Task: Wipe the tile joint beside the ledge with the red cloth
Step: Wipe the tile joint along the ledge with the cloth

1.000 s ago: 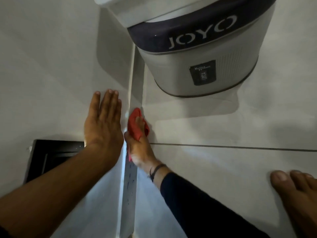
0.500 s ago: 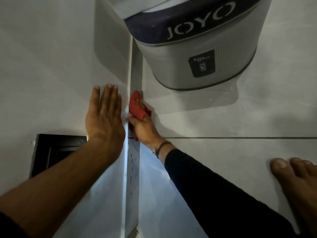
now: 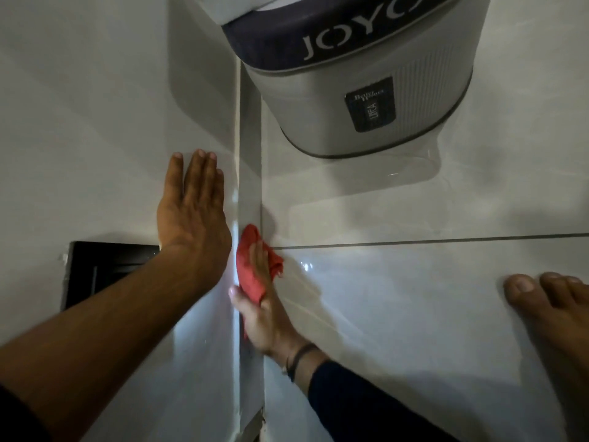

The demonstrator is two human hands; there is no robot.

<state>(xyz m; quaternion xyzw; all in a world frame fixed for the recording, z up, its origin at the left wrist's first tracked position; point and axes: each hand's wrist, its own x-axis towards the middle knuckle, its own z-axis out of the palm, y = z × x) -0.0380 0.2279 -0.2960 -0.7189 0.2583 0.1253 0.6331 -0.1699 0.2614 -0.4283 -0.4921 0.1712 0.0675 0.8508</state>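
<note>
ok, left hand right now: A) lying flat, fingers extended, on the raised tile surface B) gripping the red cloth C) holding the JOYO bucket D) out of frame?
A: the left hand lies flat with fingers extended on the raised tile surface, while the right hand presses the red cloth against the joint beside the ledge.

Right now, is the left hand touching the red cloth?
Apart. The head view shows the left hand flat on the ledge top, with a strip of lit ledge edge between it and the red cloth.
</note>
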